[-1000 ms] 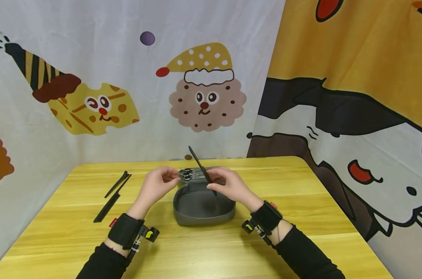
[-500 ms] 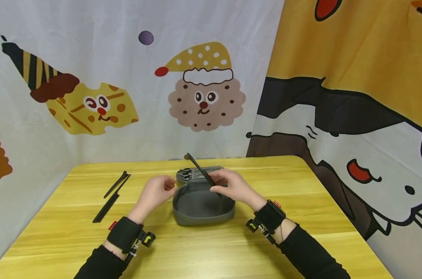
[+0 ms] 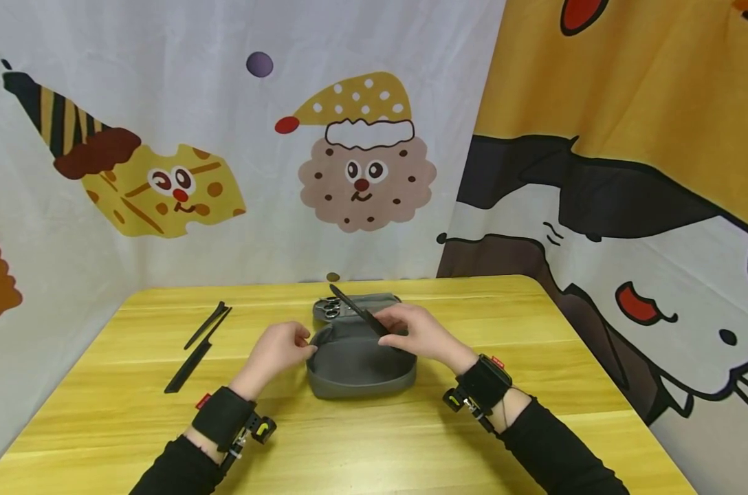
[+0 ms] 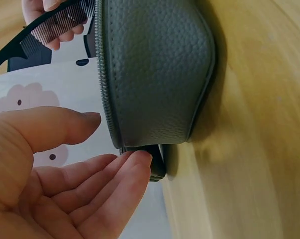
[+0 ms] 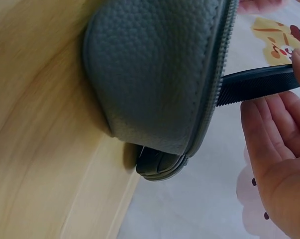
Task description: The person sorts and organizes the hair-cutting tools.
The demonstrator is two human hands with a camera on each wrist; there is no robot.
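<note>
A grey zip case (image 3: 363, 391) lies unzipped in the middle of the table, its lid folded back. Above its compartment, my right hand (image 3: 420, 333) pinches a black comb (image 3: 351, 301) between thumb and fingers. The comb slants up to the left; its teeth show in the left wrist view. At the case's left rim is my left hand (image 3: 280, 349), holding nothing. In the left wrist view its thumb stands apart from its extended fingers (image 4: 117, 184), whose tips overlap the case's corner; whether they touch it I cannot tell.
Scissors (image 3: 331, 309) sit in the lid behind the compartment. On the table's left lie a black tail comb (image 3: 188, 368) and a slim black hair clip (image 3: 204, 326). A cartoon-printed curtain (image 3: 262, 227) hangs behind the table.
My right hand has lowered the comb slightly to the right, and the comb lies flatter. My left hand has moved from beside the scissors down to the compartment's left rim.
</note>
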